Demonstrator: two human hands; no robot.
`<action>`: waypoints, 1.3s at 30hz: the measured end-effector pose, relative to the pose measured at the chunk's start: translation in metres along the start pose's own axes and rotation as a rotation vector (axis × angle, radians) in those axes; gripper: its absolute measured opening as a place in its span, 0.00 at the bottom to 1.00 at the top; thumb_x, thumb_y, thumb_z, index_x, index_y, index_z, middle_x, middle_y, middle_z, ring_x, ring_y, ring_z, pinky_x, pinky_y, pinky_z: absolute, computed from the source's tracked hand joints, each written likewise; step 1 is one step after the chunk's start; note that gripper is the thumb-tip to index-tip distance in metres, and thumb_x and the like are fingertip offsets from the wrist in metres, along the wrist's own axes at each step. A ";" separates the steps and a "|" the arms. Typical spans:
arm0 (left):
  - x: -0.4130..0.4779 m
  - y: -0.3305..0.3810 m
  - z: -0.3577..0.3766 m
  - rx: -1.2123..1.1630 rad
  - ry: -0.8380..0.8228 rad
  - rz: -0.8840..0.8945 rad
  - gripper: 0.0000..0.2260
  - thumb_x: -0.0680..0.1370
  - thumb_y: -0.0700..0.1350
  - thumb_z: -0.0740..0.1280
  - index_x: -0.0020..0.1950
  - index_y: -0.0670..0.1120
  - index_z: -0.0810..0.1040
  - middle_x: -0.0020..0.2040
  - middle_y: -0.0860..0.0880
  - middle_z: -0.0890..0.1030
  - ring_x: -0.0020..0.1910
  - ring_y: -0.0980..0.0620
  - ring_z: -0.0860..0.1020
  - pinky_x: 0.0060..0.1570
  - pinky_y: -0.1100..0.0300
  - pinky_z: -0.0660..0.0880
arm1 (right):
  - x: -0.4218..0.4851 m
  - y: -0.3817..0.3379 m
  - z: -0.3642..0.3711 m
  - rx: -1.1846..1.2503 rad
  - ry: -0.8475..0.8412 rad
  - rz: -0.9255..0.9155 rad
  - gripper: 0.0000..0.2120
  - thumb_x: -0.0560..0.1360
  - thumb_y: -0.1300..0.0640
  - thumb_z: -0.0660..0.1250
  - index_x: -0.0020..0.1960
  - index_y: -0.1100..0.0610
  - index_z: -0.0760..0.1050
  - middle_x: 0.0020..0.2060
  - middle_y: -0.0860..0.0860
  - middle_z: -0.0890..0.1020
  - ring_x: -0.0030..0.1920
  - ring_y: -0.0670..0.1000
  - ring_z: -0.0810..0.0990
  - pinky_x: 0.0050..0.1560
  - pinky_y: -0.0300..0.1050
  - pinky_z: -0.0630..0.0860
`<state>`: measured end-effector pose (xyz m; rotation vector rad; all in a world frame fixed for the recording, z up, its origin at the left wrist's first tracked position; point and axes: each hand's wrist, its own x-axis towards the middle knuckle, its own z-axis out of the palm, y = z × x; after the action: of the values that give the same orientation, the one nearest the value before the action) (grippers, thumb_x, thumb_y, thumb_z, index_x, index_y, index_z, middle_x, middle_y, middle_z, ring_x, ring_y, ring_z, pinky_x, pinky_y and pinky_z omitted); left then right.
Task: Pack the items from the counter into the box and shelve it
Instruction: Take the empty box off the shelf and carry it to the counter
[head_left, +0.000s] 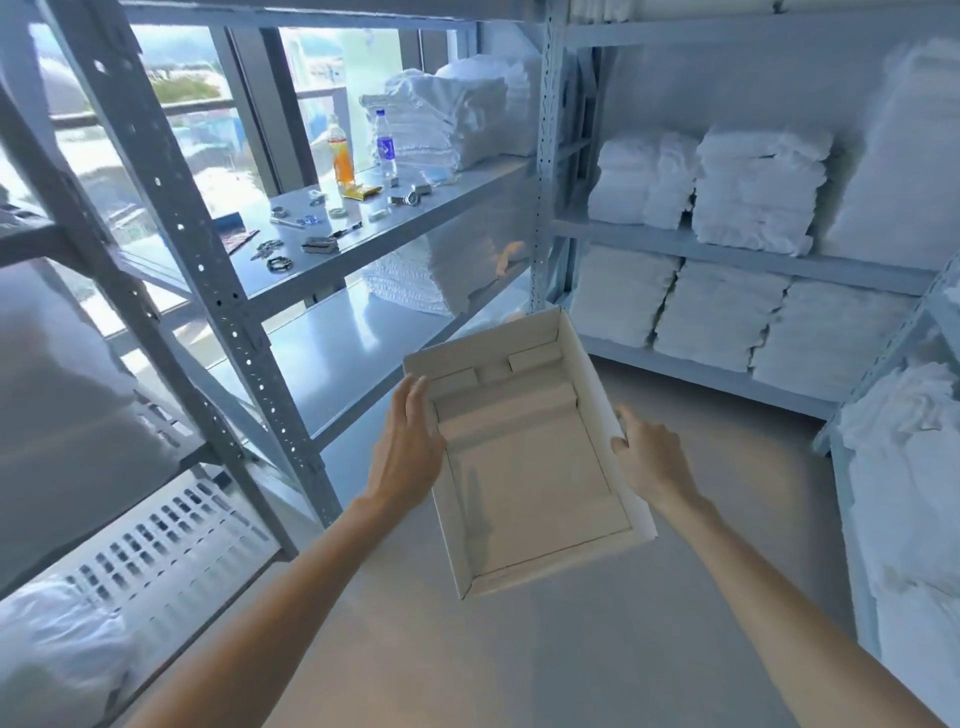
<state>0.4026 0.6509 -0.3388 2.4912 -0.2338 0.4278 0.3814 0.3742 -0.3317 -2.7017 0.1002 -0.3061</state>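
While both hands are holding it up above the grey floor (571, 649), the white box (524, 483) is sitting in the near middle of the scene, open side up and slightly skewed, with its stepped card insert showing. The left hand (408, 447) is pressing flat against the box's left wall, fingers straight and together and pointing toward the far end. The right hand (649, 457) is gripping the right wall: its thumb is lying over the rim while a finger is stretching along the outside, and the remaining fingers are hidden behind the card.

Farther off on the left, a grey metal shelf (467, 189) is carrying the small items (311, 228), which are lying spread out and well apart from the box. Among them a watch (410, 198) is lying near the shelf's front edge, and an orange drink bottle (341, 156) and a water bottle (385, 145) are standing upright just behind. Folded white towels (753, 192) are filling the shelves on the far right.
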 end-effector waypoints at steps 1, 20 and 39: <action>0.003 -0.002 0.000 0.007 0.030 -0.010 0.29 0.74 0.36 0.62 0.73 0.41 0.57 0.73 0.43 0.58 0.67 0.41 0.66 0.53 0.47 0.74 | 0.006 -0.003 0.003 0.011 0.006 -0.009 0.08 0.74 0.66 0.59 0.54 0.61 0.69 0.23 0.48 0.66 0.23 0.48 0.65 0.26 0.41 0.62; 0.178 -0.120 -0.032 0.029 -0.011 -0.345 0.09 0.70 0.34 0.61 0.48 0.41 0.73 0.41 0.42 0.80 0.37 0.44 0.72 0.36 0.57 0.66 | 0.198 -0.114 0.065 0.103 0.026 -0.123 0.06 0.72 0.63 0.62 0.49 0.59 0.67 0.29 0.50 0.69 0.34 0.56 0.71 0.34 0.46 0.64; 0.338 -0.189 -0.019 -0.202 0.173 -0.527 0.15 0.68 0.40 0.64 0.50 0.55 0.80 0.43 0.53 0.83 0.38 0.52 0.75 0.38 0.61 0.68 | 0.417 -0.161 0.137 0.068 -0.009 -0.210 0.10 0.69 0.60 0.67 0.41 0.57 0.65 0.26 0.49 0.68 0.29 0.55 0.71 0.27 0.41 0.60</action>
<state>0.7623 0.7911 -0.3049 2.1894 0.4210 0.3697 0.8228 0.5266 -0.3045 -2.6490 -0.1942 -0.3527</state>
